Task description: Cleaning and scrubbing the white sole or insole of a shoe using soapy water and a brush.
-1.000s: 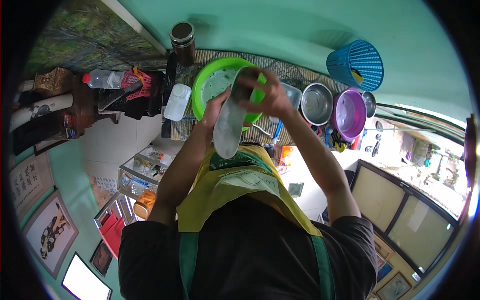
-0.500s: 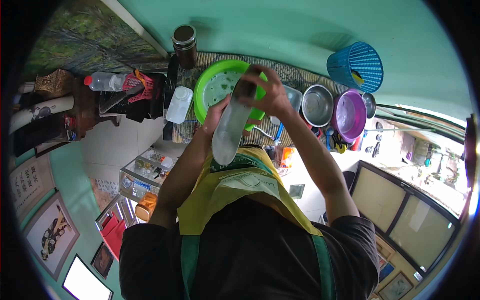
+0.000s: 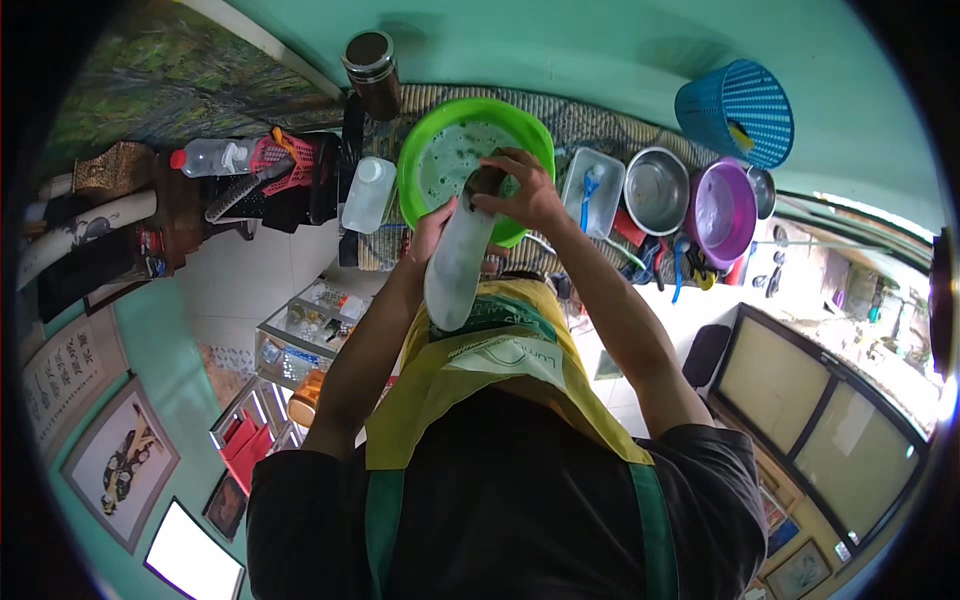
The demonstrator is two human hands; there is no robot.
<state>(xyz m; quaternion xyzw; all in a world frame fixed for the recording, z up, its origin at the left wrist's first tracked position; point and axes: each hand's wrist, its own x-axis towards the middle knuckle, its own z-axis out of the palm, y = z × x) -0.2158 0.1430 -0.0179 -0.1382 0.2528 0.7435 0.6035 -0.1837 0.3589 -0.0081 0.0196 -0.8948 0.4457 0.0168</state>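
My left hand [image 3: 435,228] grips a long, pale, translucent object [image 3: 452,285] with rounded ends, held at a slant over the near part of a green basin [image 3: 505,115] of foamy water. My right hand [image 3: 525,190] is closed about the upper end, its fingers on a dark brown area [image 3: 482,182]; whether that is part of the pale object or a separate pad, I cannot tell. A white jug [image 3: 362,200] stands left of the basin. A rectangular tub [image 3: 590,160] with a blue utensil in it sits to the right.
A steel bowl [image 3: 655,170], purple basin [image 3: 735,215] and blue basket [image 3: 720,110] line the right of the mat-covered counter [image 3: 440,95]. A brown canister [image 3: 372,90] stands back left. Pink basket [image 3: 270,165] and bottle [image 3: 210,158] sit farther left; a glass case [image 3: 300,340] is below left.
The pale object has dropped slightly toward me, and my right fingers have drawn in around its upper end. The counter has shifted up and right in the view, uncovering the rectangular tub.
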